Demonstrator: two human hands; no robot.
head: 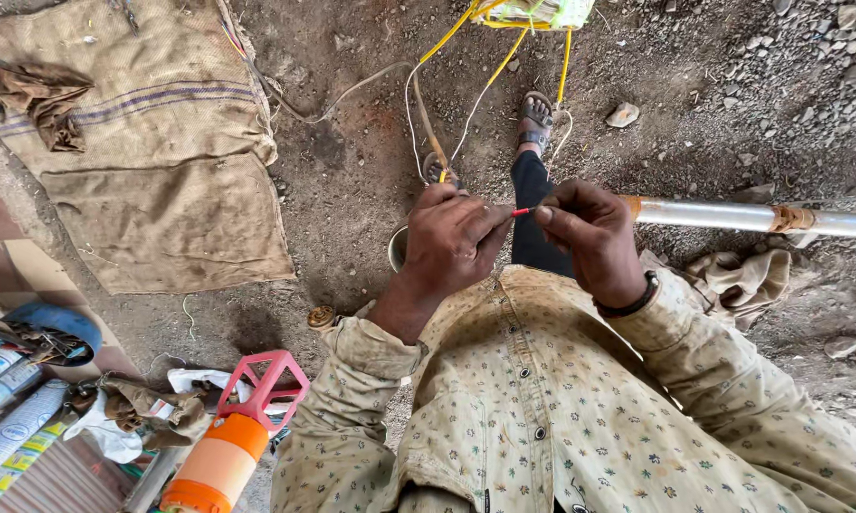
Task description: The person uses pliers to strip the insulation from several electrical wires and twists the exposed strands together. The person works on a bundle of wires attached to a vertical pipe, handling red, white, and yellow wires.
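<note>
Both hands meet above dirt ground. The left hand (452, 237) and right hand (589, 233) pinch a thin red wire (521, 212) between fingertips; its ends are hidden. Yellow wires (490, 71) run off the top edge.

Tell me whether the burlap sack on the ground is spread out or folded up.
Spread out. The burlap sack lies flat on the dirt, only its edges rumpled, with a crumpled brown rag on top.

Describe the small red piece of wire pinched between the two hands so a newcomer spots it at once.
Start at the long silver pipe lying on the dirt at right and follow it left to the right hand. Between its fingertips and the left hand sits the red wire, a short bright stub. The wires running away above are yellow and white.
</note>
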